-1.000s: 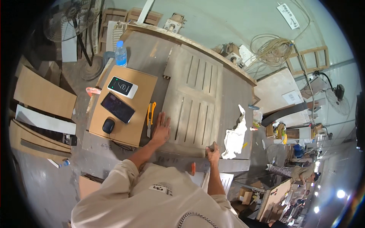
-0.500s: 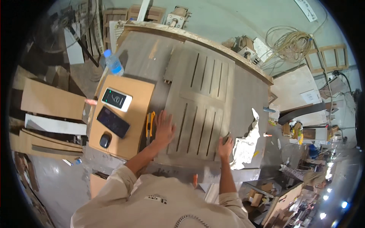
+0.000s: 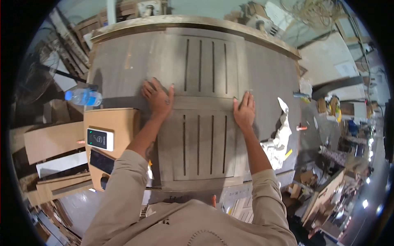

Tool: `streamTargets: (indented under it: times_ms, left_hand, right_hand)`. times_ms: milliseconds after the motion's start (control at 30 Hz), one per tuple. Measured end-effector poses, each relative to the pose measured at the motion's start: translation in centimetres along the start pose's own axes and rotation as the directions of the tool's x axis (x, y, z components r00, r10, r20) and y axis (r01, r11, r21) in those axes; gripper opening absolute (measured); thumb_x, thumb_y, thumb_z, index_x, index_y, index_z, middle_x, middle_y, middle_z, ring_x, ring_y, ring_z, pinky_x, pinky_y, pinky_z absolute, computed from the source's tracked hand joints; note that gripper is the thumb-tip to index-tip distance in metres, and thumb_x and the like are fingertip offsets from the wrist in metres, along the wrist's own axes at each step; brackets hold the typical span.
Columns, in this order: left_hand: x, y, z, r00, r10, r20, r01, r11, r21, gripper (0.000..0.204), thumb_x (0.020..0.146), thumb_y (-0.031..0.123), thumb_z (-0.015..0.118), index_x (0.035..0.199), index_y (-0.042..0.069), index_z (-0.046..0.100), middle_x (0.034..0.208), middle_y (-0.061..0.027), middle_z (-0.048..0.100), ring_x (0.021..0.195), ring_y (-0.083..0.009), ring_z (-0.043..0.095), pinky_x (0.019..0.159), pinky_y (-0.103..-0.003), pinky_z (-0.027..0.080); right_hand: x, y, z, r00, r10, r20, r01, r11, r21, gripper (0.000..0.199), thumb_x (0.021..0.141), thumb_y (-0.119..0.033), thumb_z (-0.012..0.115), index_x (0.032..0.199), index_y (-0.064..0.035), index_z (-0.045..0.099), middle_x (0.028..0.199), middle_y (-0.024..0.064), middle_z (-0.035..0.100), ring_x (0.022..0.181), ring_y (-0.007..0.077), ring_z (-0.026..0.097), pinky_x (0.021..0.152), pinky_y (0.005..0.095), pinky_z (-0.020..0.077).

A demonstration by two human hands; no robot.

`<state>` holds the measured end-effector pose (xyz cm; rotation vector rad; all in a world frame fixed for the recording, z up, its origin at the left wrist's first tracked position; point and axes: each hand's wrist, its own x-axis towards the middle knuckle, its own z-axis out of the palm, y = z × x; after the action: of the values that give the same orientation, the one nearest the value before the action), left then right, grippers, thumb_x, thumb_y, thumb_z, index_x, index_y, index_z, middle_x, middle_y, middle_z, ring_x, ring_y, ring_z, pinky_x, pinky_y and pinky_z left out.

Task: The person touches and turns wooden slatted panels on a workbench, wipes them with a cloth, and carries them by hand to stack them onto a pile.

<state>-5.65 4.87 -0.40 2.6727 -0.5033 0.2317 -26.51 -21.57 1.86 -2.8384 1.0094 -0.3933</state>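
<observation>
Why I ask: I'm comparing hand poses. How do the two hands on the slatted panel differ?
The left hand lies near the panel's left edge with fingers spread, while the right hand lies at the right edge with fingers closer together. The left sits slightly farther up than the right. Both rest flat, palms down, on the grey slatted panel.

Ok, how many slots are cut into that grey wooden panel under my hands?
8: four in the panel's upper half, four in the lower half, between the left hand and right hand. None looks hidden.

A woodworking workshop: slotted wooden panel [image 3: 205, 110] on a workbench [image 3: 271, 78], stacked boards [image 3: 53, 139] around.
</observation>
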Motion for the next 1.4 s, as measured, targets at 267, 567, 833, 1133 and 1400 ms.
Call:
streamTargets:
  times_ms: [267,567,833,1133,1400]
  left_hand:
    - [0.2,1.4,0.1,0.998,-0.055,0.040,0.049,0.991,0.125,0.078,0.091,0.046,0.048,0.137,-0.013,0.025,0.135,-0.0396,0.025,0.126,-0.0517,0.024,0.109,-0.057,0.015]
    - [0.0,1.1,0.0,1.000,-0.003,-0.015,0.003,0.999,0.048,0.077,0.089,0.044,0.052,0.135,-0.014,0.027,0.134,-0.0392,0.022,0.126,-0.0509,0.022,0.109,-0.056,0.016]
    - [0.2,1.2,0.2,0.999,-0.031,0.022,0.030,0.997,0.075,0.078,0.089,0.044,0.052,0.135,-0.014,0.026,0.134,-0.0401,0.021,0.125,-0.0514,0.023,0.109,-0.056,0.016]
    - [-0.1,1.3,-0.1,0.999,-0.028,0.039,0.026,0.998,0.053,0.080,0.090,0.046,0.050,0.138,-0.012,0.023,0.137,-0.0402,0.020,0.127,-0.0524,0.022,0.108,-0.057,0.018]
    - [-0.2,0.7,0.3,1.000,0.003,0.013,-0.004,0.998,0.059,0.079,0.089,0.044,0.051,0.136,-0.014,0.026,0.134,-0.0420,0.022,0.126,-0.0528,0.023,0.108,-0.056,0.018]
  right_hand:
    - [-0.1,0.1,-0.1,0.998,0.054,0.019,-0.055,0.998,0.023,0.060,0.095,-0.040,0.045,0.138,0.0004,0.038,0.143,0.0249,0.035,0.130,0.0376,0.038,0.109,0.0458,0.0300]
    - [-0.1,-0.2,0.1,0.996,0.061,0.073,-0.060,0.998,-0.006,0.060,0.098,-0.042,0.038,0.143,-0.0031,0.031,0.148,0.0232,0.028,0.134,0.0347,0.033,0.112,0.0445,0.0262]
    - [0.1,-0.1,0.3,0.996,0.042,0.079,-0.037,0.998,-0.059,0.061,0.098,-0.042,0.035,0.145,-0.0028,0.027,0.149,0.0241,0.025,0.136,0.0350,0.031,0.112,0.0450,0.0245]
    - [0.1,0.3,0.5,0.997,0.018,0.073,-0.011,0.996,-0.094,0.061,0.099,-0.041,0.032,0.145,-0.0023,0.026,0.149,0.0239,0.024,0.135,0.0354,0.030,0.112,0.0456,0.0239]
    - [0.0,-0.1,0.3,0.993,0.041,0.107,-0.035,0.997,-0.064,0.061,0.098,-0.042,0.031,0.145,-0.0022,0.026,0.148,0.0245,0.025,0.135,0.0358,0.031,0.112,0.0462,0.0237]
